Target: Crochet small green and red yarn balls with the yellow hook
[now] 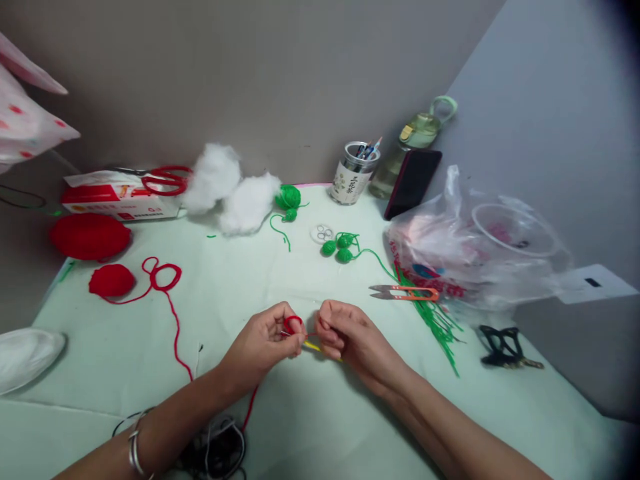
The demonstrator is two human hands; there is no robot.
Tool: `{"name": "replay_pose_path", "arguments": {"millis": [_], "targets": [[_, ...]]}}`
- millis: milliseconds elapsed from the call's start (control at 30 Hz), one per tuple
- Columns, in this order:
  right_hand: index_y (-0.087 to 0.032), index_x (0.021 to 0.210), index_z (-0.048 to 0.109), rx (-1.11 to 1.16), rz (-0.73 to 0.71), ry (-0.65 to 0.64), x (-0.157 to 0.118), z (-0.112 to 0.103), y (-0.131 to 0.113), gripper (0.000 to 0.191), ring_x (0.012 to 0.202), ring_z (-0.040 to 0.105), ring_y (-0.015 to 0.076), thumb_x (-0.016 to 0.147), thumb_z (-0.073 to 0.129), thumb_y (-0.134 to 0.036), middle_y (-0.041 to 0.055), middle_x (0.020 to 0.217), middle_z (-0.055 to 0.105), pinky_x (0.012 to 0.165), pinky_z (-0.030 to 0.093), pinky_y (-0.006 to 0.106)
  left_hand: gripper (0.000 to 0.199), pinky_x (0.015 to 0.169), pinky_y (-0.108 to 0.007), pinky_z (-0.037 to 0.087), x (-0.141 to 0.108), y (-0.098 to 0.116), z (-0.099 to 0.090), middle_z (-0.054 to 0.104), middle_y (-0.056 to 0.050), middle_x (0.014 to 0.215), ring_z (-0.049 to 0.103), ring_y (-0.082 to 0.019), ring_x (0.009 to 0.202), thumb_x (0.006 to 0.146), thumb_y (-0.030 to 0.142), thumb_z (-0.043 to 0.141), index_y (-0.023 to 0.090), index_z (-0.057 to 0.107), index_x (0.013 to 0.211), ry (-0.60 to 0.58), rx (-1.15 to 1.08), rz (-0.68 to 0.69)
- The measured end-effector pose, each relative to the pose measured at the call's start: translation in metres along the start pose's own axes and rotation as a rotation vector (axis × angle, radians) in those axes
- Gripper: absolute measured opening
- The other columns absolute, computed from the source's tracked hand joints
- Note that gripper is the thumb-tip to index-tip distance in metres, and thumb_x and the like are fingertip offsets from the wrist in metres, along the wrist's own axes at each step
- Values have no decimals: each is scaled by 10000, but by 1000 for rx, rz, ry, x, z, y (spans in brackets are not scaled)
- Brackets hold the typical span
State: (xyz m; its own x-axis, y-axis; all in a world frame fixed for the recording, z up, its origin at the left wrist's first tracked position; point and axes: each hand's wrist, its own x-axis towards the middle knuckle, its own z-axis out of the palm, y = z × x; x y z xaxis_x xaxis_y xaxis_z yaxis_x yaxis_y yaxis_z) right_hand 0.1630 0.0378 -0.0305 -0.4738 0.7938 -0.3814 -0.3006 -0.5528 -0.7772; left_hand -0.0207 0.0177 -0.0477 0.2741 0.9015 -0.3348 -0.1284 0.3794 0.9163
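Note:
My left hand (pixel 273 337) is closed, pinching a small loop of red yarn (pixel 293 325) between thumb and fingers. A thin yellow stick (pixel 312 347), which looks like a crochet hook, runs from the left fingertips to beneath the right fingers. My right hand (pixel 350 337) is curled shut with thumb against forefinger, and a short red strand stretches to it from the left hand. Whether the right fingers also grip the stick is hidden. From below the left wrist, red yarn trails across the table to a red ball (pixel 112 281) at the left.
Behind the hands are white stuffing (pixel 250 203), small green yarn balls (pixel 344 255), and a pencil tin (pixel 354 173). Orange thread snips (pixel 407 293) lie beside cut green strands (pixel 435 323) and a plastic bag (pixel 470 247). Dark cables (pixel 220 450) lie by the left forearm.

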Motion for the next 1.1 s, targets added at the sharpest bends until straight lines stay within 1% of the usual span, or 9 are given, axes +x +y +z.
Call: {"name": "replay_pose_path", "arguments": {"millis": [233, 367, 467, 533, 633, 733, 867, 967, 1100], "targets": [[-172, 794, 693, -228, -146, 111, 1, -2, 1, 309, 574, 485, 103, 913, 704, -457, -1, 698, 626, 611, 379, 263, 154, 777, -310, 542, 0, 1, -6, 679, -30, 796, 689, -178, 738, 816, 292, 778, 171, 721, 741, -19, 6, 93], [-209, 818, 721, -545, -441, 194, -8, 1, 4, 211, 663, 542, 140, 941, 683, -376, 34, 859, 672, 648, 429, 294, 125, 853, -338, 544, -2, 2, -7, 755, -65, 881, 725, -225, 848, 832, 299, 776, 176, 781, 851, 11, 26, 59], [-254, 911, 751, -1045, -714, 105, -17, 4, 9, 155, 815, 599, 190, 986, 616, -271, 58, 920, 697, 719, 450, 317, 195, 930, -339, 514, -3, 4, -9, 792, -90, 981, 709, -252, 979, 871, 351, 740, 174, 816, 908, -6, 68, 53], [-287, 958, 753, -1272, -793, 7, -21, 5, 12, 195, 797, 582, 191, 1003, 570, -235, 48, 914, 713, 714, 437, 323, 223, 955, -334, 494, -2, 5, -10, 796, -93, 988, 690, -257, 1017, 873, 376, 743, 170, 825, 898, -17, 64, 36], [-284, 977, 738, -1464, -892, -84, -23, 4, 13, 267, 748, 558, 187, 1033, 493, -194, 40, 867, 720, 679, 418, 323, 178, 930, -328, 497, -1, 3, -10, 784, -79, 974, 682, -238, 975, 791, 340, 823, 171, 794, 836, 6, 5, 10], [-243, 1015, 718, -1607, -1001, -60, -21, 1, 11, 300, 764, 562, 192, 1053, 435, -150, 68, 893, 724, 679, 427, 320, 190, 878, -315, 509, -1, 0, -6, 765, -63, 971, 682, -214, 929, 733, 286, 857, 179, 702, 764, 34, -38, 8], [-199, 1001, 693, -1551, -923, 16, -15, -6, 11, 291, 783, 567, 206, 1050, 412, -140, 96, 882, 687, 661, 445, 314, 206, 824, -294, 517, -5, 0, 2, 750, -45, 922, 673, -191, 875, 721, 204, 832, 190, 627, 730, 86, -56, 29], [-207, 965, 680, -1310, -728, 14, -11, -9, 12, 233, 801, 605, 188, 1038, 463, -162, 75, 891, 668, 696, 475, 299, 148, 789, -285, 519, -6, 0, 4, 728, -26, 843, 665, -180, 820, 761, 222, 807, 191, 663, 776, 100, -24, 61], [-216, 844, 693, -978, -450, 131, -5, -9, 12, 132, 715, 611, 151, 958, 628, -195, 20, 820, 652, 654, 455, 277, 131, 724, -277, 506, -7, 0, 1, 728, -27, 793, 658, -170, 744, 831, 295, 777, 186, 708, 852, 54, 24, 39]]}}
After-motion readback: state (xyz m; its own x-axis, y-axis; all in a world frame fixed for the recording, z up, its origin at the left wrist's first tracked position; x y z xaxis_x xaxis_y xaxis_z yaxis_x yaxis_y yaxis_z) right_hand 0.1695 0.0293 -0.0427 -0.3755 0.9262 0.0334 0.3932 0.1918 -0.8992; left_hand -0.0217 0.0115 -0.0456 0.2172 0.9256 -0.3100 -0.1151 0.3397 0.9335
